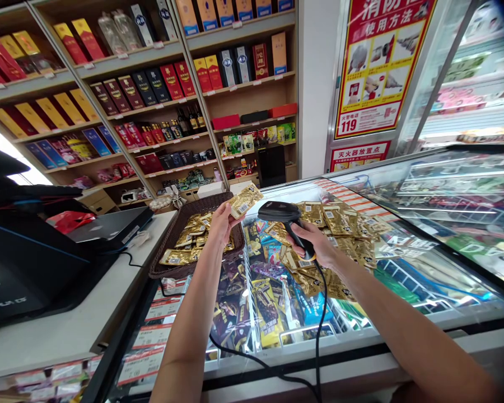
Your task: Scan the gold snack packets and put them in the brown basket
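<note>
My left hand [222, 225] is closed on the lower left edge of a gold foil packet [246, 200], whose printed barcode faces me. It holds the packet above the right side of a dark brown woven basket [162, 252], in which more gold packets [189, 238] lie. Wrapped round the handle of a black barcode scanner [280, 211] is my right hand [315, 240]. The scanner's head points left, toward the packet but apart from it. Beneath and beyond my right hand, a heap of gold packets [340, 218] is spread over the freezer's glass top.
A glass-topped chest freezer [294, 358] holds wire baskets of colourful wrapped goods. The scanner's black cable [321, 313] hangs down across its front edge. A black machine [25, 263] stands on the white counter [88, 324] at left. Shelves [151, 106] of boxes line the back wall.
</note>
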Available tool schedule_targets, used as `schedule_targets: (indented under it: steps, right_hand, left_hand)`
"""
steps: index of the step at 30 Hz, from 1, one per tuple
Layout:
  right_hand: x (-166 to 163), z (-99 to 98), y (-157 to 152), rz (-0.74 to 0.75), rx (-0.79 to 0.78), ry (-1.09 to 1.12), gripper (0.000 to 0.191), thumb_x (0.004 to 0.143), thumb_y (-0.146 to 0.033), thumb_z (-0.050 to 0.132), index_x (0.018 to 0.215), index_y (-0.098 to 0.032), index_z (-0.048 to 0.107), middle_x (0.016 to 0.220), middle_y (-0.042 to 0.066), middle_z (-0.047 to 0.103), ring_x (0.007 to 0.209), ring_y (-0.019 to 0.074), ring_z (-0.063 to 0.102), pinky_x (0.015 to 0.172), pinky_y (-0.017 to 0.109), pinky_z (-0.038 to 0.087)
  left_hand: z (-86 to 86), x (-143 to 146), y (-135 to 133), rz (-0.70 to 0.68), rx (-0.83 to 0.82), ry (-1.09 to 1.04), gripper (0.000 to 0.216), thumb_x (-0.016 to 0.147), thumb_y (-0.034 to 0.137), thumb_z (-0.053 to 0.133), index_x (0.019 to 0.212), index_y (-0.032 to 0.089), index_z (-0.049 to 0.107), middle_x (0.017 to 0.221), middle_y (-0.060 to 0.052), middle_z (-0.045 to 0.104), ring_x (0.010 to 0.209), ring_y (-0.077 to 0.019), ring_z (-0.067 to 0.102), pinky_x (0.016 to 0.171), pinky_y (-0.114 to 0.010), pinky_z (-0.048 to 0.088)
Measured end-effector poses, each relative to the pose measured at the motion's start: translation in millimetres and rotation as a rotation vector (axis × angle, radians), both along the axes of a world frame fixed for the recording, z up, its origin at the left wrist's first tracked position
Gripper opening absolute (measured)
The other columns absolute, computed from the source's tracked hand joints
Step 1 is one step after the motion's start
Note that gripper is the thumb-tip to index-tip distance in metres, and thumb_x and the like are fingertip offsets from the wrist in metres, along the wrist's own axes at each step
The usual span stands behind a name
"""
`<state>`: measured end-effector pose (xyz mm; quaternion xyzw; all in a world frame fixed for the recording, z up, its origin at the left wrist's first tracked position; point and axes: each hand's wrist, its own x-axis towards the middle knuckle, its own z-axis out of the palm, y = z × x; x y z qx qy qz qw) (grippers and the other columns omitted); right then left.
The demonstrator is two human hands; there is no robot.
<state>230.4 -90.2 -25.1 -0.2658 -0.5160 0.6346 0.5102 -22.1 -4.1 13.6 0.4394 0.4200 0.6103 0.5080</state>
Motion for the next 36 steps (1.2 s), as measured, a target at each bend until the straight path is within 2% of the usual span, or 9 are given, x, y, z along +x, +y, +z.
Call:
schedule_targets:
  steps: [15, 18, 22, 25, 28, 30, 32, 34, 36]
  right_hand:
    - [0.6, -1.1, 0.8, -0.01, -0.035, 0.017, 0.05, 0.075, -0.062, 0.079, 0.089, -0.021, 0.054, 0.067, -0.003, 0.057, 0.042, 0.0054, 0.042, 0.039, 0.021, 0.028]
    - [1.4, -3.2, 2.2, -0.013, -0.041, 0.032, 0.048, 0.077, -0.06, 0.078, 0.089, -0.021, 0.053, 0.068, -0.003, 0.058, 0.042, 0.0054, 0.043, 0.039, 0.02, 0.029]
    - [1.9, -6.5, 4.1, -0.018, -0.021, 0.028, 0.044, 0.08, -0.059, 0.076, 0.091, -0.021, 0.055, 0.069, -0.003, 0.059, 0.043, 0.0058, 0.043, 0.039, 0.021, 0.03]
    - [1.7, -8.5, 5.0, -0.025, -0.016, 0.016, 0.043, 0.081, -0.058, 0.076, 0.092, -0.021, 0.056, 0.07, -0.002, 0.059, 0.043, 0.006, 0.043, 0.039, 0.021, 0.029]
    - [1.0, -9.8, 5.2, -0.028, -0.023, 0.008, 0.043, 0.081, -0.058, 0.076, 0.093, -0.021, 0.057, 0.07, -0.002, 0.059, 0.043, 0.0064, 0.044, 0.039, 0.021, 0.029]
    - [0.8, -9.7, 5.4, -0.033, -0.027, 0.009, 0.044, 0.08, -0.058, 0.076, 0.092, -0.021, 0.056, 0.069, -0.002, 0.059, 0.043, 0.0065, 0.044, 0.039, 0.022, 0.029]
    - [2.0, -7.9, 5.8, -0.047, -0.034, 0.019, 0.046, 0.078, -0.06, 0.078, 0.09, -0.022, 0.055, 0.069, -0.002, 0.059, 0.042, 0.0066, 0.044, 0.038, 0.022, 0.028]
    - [5.5, -4.1, 6.5, -0.063, -0.051, 0.037, 0.048, 0.075, -0.061, 0.079, 0.088, -0.022, 0.054, 0.068, -0.002, 0.059, 0.042, 0.0066, 0.043, 0.038, 0.022, 0.028]
    - [11.0, 1.1, 7.4, -0.08, -0.079, 0.063, 0.049, 0.074, -0.061, 0.08, 0.086, -0.022, 0.054, 0.068, -0.003, 0.058, 0.043, 0.0066, 0.043, 0.038, 0.022, 0.028]
  left_hand:
    - [5.3, -6.3, -1.5, 0.033, 0.012, 0.026, 0.013, 0.096, 0.028, 0.06, 0.098, 0.017, 0.067, 0.098, -0.005, 0.076, 0.085, -0.0149, 0.072, 0.089, -0.04, 0.063]
    - [5.5, -24.5, 3.1, 0.142, 0.053, 0.166, 0.014, 0.095, 0.028, 0.06, 0.093, 0.016, 0.067, 0.098, -0.006, 0.074, 0.085, -0.0158, 0.07, 0.085, -0.039, 0.063]
    - [3.2, -61.8, 9.6, 0.423, 0.025, 0.499, 0.011, 0.092, 0.022, 0.058, 0.091, 0.017, 0.067, 0.103, -0.01, 0.072, 0.087, -0.0208, 0.07, 0.077, -0.037, 0.062]
    - [1.3, -88.9, 10.3, 0.611, -0.079, 0.818, 0.002, 0.083, 0.016, 0.065, 0.084, 0.018, 0.065, 0.1, -0.016, 0.073, 0.099, -0.0311, 0.071, 0.084, -0.042, 0.058]
    - [0.5, -106.3, 6.4, 0.69, -0.159, 0.939, 0.011, 0.075, 0.012, 0.07, 0.076, 0.019, 0.061, 0.099, -0.024, 0.072, 0.117, -0.0434, 0.064, 0.096, -0.052, 0.05]
    - [1.3, -111.4, 2.1, 0.715, -0.179, 0.952, 0.012, 0.074, 0.013, 0.071, 0.081, 0.017, 0.062, 0.109, -0.029, 0.07, 0.126, -0.0476, 0.056, 0.101, -0.057, 0.045]
    - [4.7, -111.0, -2.3, 0.76, -0.151, 1.033, 0.022, 0.076, 0.016, 0.07, 0.097, 0.015, 0.064, 0.127, -0.031, 0.062, 0.133, -0.0489, 0.048, 0.105, -0.06, 0.04]
    - [11.0, -103.6, -5.6, 0.794, -0.063, 1.168, 0.034, 0.082, 0.021, 0.066, 0.115, 0.012, 0.063, 0.142, -0.03, 0.052, 0.137, -0.0481, 0.043, 0.109, -0.061, 0.036]
    - [17.6, -86.2, -7.4, 0.744, 0.057, 1.275, 0.038, 0.089, 0.027, 0.061, 0.124, 0.011, 0.061, 0.146, -0.028, 0.049, 0.136, -0.0459, 0.044, 0.111, -0.059, 0.035]
